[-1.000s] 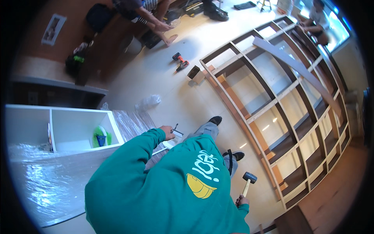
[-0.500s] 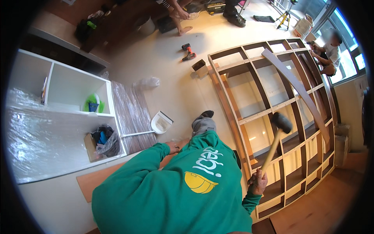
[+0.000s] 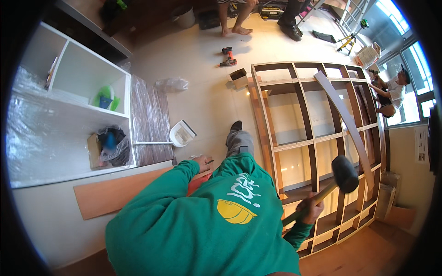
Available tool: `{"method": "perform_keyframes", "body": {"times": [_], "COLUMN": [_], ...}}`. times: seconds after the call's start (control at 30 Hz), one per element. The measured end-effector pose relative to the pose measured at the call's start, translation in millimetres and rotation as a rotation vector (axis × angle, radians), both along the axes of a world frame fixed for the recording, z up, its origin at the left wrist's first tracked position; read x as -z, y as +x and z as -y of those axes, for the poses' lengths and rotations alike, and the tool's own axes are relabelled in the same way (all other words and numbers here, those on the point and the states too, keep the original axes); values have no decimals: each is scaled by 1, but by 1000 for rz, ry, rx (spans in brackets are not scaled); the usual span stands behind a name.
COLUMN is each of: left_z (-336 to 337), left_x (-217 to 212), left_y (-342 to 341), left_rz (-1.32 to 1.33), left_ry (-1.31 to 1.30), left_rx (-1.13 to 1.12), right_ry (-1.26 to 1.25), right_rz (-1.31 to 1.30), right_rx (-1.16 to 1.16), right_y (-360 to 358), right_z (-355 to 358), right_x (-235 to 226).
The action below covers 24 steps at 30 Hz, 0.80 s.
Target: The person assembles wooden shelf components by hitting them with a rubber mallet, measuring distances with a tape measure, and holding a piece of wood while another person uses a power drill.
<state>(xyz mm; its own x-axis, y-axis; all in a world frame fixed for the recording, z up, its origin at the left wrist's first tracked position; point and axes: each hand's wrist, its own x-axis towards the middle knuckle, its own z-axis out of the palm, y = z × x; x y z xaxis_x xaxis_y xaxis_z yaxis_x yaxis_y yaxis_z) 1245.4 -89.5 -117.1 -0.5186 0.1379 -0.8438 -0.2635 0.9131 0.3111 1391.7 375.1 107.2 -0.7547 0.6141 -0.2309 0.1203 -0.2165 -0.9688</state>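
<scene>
My right hand (image 3: 313, 209) wrapped round mallet (image 3: 345, 174); long axis slants, head end pointing up-right across wooden frame (image 3: 315, 139). My left hand (image 3: 200, 163) curled round small dark thing (image 3: 209, 162).

To the person's right, a grid frame (image 3: 319, 139) spreads across the floor (image 3: 216, 103), with a plank (image 3: 346, 113) lying over its bars and a co-worker (image 3: 393, 92) beyond its far right corner. The mallet (image 3: 345, 174) sits in the right grip (image 3: 311, 211), in front of the frame's near part. To the left stands a shelf unit (image 3: 125, 94), a carton (image 3: 95, 152) inside its near compartment. A wrapped panel (image 3: 149, 108) adjoins it; the dustpan (image 3: 181, 133) rests at the panel's right edge. A board (image 3: 115, 187) lies nearer, the left grip (image 3: 201, 163) by its right end. Ahead, a drill (image 3: 228, 57) lies beyond a small box (image 3: 239, 82), just beside the frame.
</scene>
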Motion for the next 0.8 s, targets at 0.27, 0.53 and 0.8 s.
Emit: {"method": "perform_keyframes", "body": {"times": [0.27, 0.53, 0.8], "left_z": [54, 49, -27], "left_x": [126, -23, -425], "left_y": [-97, -416, -573], "left_rz": [-45, 51, -459], "left_ry": [163, 764, 1578], "left_rx": [108, -505, -2], "right_ry": [296, 349, 526], "right_rz": [12, 85, 565], "right_rx": [325, 630, 693], "right_y": [-104, -238, -226], "right_z": [7, -17, -7], "right_x": [-16, -28, 25]}}
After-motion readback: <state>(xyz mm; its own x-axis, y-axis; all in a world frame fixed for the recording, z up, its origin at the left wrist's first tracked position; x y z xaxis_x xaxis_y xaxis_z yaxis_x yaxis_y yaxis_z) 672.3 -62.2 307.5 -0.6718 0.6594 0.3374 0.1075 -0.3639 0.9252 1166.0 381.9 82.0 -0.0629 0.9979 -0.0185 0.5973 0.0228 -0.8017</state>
